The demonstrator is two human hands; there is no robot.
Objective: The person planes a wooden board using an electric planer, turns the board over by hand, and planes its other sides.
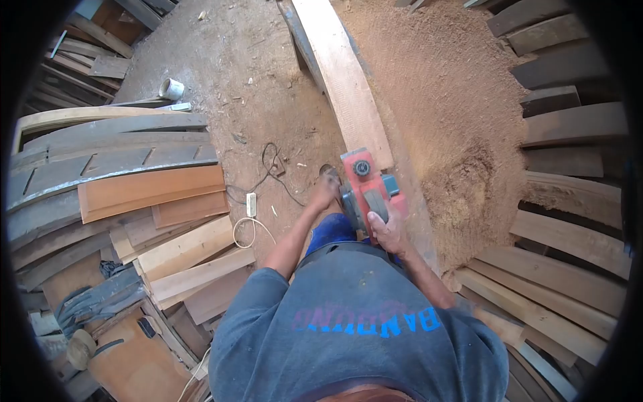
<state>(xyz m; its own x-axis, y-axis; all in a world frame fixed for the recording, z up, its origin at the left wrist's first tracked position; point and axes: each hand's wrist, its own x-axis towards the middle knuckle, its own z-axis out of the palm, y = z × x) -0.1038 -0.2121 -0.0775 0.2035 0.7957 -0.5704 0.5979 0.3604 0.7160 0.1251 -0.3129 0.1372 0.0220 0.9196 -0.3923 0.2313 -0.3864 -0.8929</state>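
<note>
My right hand (389,231) is wrapped round the rear handle of a red electric planer (362,175), which has a black round knob on its front. The planer sits at the near end of a long pale wooden board (348,94), which stretches away from me on a raised support. My left hand (326,193) is just left of the planer, beside its body. Its fingers are blurred and partly hidden, so I cannot make out whether they grip anything.
Sawdust (442,107) heaps up right of the board. Stacked planks (569,181) line the right side, and more boards (154,194) lie on the left. A dark cord (271,167), a white power strip (251,205) and a white bucket (172,89) are on the floor.
</note>
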